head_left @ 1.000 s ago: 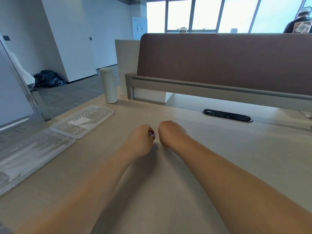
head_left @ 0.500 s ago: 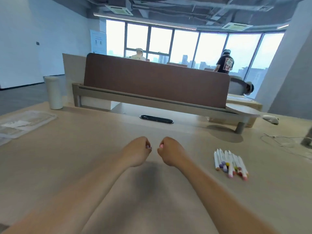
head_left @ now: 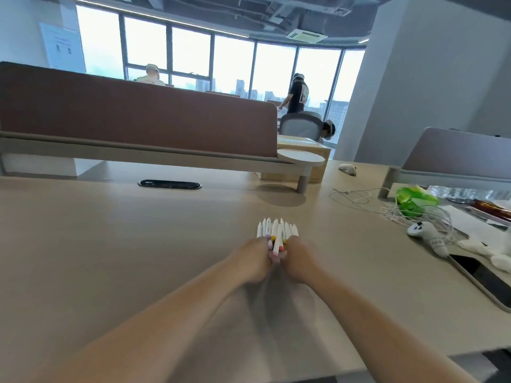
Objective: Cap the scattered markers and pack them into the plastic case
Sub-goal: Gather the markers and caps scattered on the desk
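A bunch of white markers [head_left: 276, 230] with coloured ends lies on the beige desk [head_left: 116, 244], tips pointing away from me. My left hand [head_left: 253, 262] and my right hand [head_left: 300, 262] meet at the near ends of the bunch, both with curled fingers. Between them sits one white marker with a pink end [head_left: 277, 244], and both hands seem to grip its near end. Motion blur hides the exact fingertip contact. The plastic case is out of view.
A brown desk divider [head_left: 138, 117] runs along the back, with a black cable port [head_left: 169, 184] in front of it. To the right lie white cables [head_left: 387, 208], a white controller [head_left: 427, 236], a green bag [head_left: 414, 200] and a dark tablet [head_left: 486, 280].
My view swung right, away from the plastic case. Both hands moved right from the bare desk to the near ends of the marker bunch.
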### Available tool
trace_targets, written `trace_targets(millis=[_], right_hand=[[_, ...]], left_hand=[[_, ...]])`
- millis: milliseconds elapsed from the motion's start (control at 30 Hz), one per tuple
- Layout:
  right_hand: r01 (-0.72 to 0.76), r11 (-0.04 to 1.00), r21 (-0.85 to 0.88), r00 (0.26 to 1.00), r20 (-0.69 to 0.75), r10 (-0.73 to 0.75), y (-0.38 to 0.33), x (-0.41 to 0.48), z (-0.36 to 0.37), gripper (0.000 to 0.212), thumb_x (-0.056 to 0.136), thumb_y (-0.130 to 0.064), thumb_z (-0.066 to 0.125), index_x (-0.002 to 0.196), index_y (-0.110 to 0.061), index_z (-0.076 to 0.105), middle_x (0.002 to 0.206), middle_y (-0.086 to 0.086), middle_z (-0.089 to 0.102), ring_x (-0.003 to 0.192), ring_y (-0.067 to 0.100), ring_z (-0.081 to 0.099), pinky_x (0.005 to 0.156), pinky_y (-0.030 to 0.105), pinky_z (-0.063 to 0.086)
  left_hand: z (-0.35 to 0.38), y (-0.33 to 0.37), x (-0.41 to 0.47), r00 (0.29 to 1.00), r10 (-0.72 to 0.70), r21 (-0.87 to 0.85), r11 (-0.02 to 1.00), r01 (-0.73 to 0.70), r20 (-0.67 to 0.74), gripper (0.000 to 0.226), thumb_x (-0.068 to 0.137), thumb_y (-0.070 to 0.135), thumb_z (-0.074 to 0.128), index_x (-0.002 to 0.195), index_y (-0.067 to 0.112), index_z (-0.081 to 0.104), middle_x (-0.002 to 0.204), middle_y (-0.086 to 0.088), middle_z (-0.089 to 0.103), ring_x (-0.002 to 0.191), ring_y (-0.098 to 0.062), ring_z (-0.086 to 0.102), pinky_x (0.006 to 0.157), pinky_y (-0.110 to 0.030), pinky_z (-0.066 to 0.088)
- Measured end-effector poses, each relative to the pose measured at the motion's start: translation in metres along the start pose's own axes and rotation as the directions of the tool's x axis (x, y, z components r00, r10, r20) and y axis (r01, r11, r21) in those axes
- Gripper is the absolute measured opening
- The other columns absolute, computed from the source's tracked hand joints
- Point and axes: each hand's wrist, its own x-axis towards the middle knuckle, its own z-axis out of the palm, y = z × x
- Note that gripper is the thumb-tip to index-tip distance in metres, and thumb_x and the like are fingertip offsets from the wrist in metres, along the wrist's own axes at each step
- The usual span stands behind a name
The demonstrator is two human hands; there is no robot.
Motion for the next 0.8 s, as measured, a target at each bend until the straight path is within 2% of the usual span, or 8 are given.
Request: trace_targets(millis=[67, 200, 433, 533, 633, 700, 767, 800], right_hand=[[-0.022, 1.000, -0.014, 0.999, -0.039, 0.022, 0.009, 0.002, 0.008, 0.006, 0.093, -0.019, 0.055, 0.095, -0.016, 0.060, 0.087, 0.005, 0.062, 0.090, 0.030, 0.066, 0.065, 0.026, 0.041], [-0.023, 0.998, -0.051, 0.993, -0.117, 0.017, 0.013, 0.005, 0.016, 0.015, 0.096, -0.019, 0.051, 0.107, -0.011, 0.056, 0.102, 0.009, 0.064, 0.096, 0.030, 0.065, 0.068, 0.029, 0.039], [-0.009, 0.987, -0.161, 0.999, -0.043, 0.002, 0.010, 0.013, 0.010, 0.026, 0.098, -0.018, 0.050, 0.120, -0.004, 0.049, 0.108, 0.010, 0.060, 0.105, 0.028, 0.062, 0.073, 0.030, 0.044], [-0.019, 0.997, -0.073, 0.997, 0.075, 0.024, 0.000, 0.005, -0.006, 0.014, 0.099, -0.017, 0.048, 0.093, -0.005, 0.051, 0.080, 0.002, 0.046, 0.081, 0.024, 0.055, 0.054, 0.026, 0.034], [0.095, 0.955, -0.282, 0.974, 0.223, -0.031, -0.007, -0.007, -0.019, 0.035, 0.103, -0.009, 0.039, 0.068, -0.012, 0.033, 0.076, -0.005, 0.043, 0.078, 0.018, 0.046, 0.052, 0.023, 0.025], [0.020, 0.991, -0.131, 0.973, 0.230, 0.011, -0.007, -0.004, -0.019, 0.031, 0.102, -0.012, 0.042, 0.071, -0.011, 0.039, 0.076, -0.003, 0.045, 0.065, 0.015, 0.042, 0.053, 0.022, 0.026], [-0.079, 0.989, 0.126, 0.986, 0.157, 0.058, -0.002, 0.001, -0.013, 0.009, 0.095, -0.016, 0.056, 0.094, -0.008, 0.054, 0.092, 0.007, 0.057, 0.058, 0.012, 0.034, 0.052, 0.022, 0.028], [-0.046, 0.993, 0.112, 0.994, 0.102, 0.035, 0.001, 0.000, -0.012, 0.022, 0.089, -0.018, 0.064, 0.107, -0.007, 0.057, 0.102, 0.012, 0.061, 0.058, 0.011, 0.033, 0.052, 0.022, 0.030]], left_hand=[[0.011, 0.003, 0.009, 1.000, -0.008, 0.014, 1.000, 0.008, 0.007, 0.022, 0.097, 0.028, 0.048, 0.115, 0.015, 0.052, 0.120, -0.005, 0.061, 0.107, -0.026, 0.058, 0.084, -0.025, 0.040], [0.023, 0.002, 0.026, 0.997, -0.071, 0.055, 0.996, 0.073, -0.042, 0.012, 0.088, 0.019, 0.049, 0.100, 0.017, 0.052, 0.102, -0.006, 0.062, 0.090, -0.026, 0.059, 0.074, -0.030, 0.041], [0.015, 0.005, 0.030, 0.998, -0.059, 0.159, 0.986, 0.055, 0.021, 0.037, 0.090, 0.023, 0.058, 0.122, 0.009, 0.047, 0.115, -0.012, 0.060, 0.102, -0.030, 0.061, 0.075, -0.030, 0.043], [0.006, 0.010, 0.027, 0.980, -0.109, 0.121, 0.989, 0.089, 0.169, 0.045, 0.080, 0.015, 0.068, 0.118, 0.009, 0.045, 0.107, -0.014, 0.062, 0.083, -0.028, 0.059, 0.066, -0.033, 0.048], [0.000, 0.012, 0.022, 0.973, -0.101, 0.148, 0.986, 0.070, 0.209, 0.058, 0.075, 0.010, 0.071, 0.126, 0.010, 0.042, 0.113, -0.014, 0.061, 0.094, -0.030, 0.062, 0.069, -0.037, 0.052], [-0.003, 0.013, 0.017, 0.974, -0.080, 0.171, 0.984, 0.043, 0.214, 0.064, 0.071, 0.013, 0.068, 0.128, 0.010, 0.041, 0.112, -0.013, 0.061, 0.097, -0.032, 0.063, 0.071, -0.041, 0.056], [-0.004, 0.014, 0.012, 0.974, -0.063, 0.200, 0.980, 0.019, 0.218, 0.067, 0.069, 0.016, 0.064, 0.131, 0.011, 0.040, 0.111, -0.013, 0.061, 0.095, -0.032, 0.063, 0.066, -0.041, 0.055], [-0.005, 0.015, 0.010, 0.975, -0.055, 0.226, 0.974, 0.005, 0.214, 0.065, 0.073, 0.016, 0.064, 0.133, 0.011, 0.039, 0.114, -0.015, 0.060, 0.096, -0.032, 0.063, 0.063, -0.039, 0.051]])
